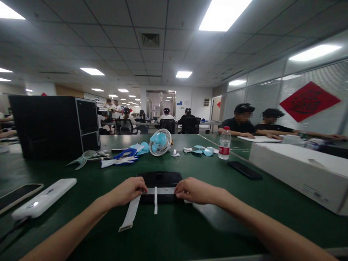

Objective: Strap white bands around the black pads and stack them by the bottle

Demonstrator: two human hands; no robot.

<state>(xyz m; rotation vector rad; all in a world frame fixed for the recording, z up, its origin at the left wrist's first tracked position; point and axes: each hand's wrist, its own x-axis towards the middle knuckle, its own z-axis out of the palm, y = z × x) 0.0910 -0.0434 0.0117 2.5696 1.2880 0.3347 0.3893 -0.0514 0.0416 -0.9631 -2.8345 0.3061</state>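
A flat black object (160,177) lies on the green table in front of me; its kind I cannot make out. Across its front runs a grey-white strap (166,191). At the left end of the strap, my left hand (132,189) is closed with fingers and thumb together. My right hand (188,189) pinches the other end, near the black object's right edge. From under my left hand a broad white band (130,215) trails toward me. A narrow white strip (156,201) crosses the strap and hangs onto the table.
Behind stand a small fan (160,142), blue-white gloves (122,157), a bottle (224,143) and a dark phone (244,170). A black computer case (51,129) is left, a white box (299,174) right. Near left lie a power bank (45,198) and phone (11,200). People sit beyond.
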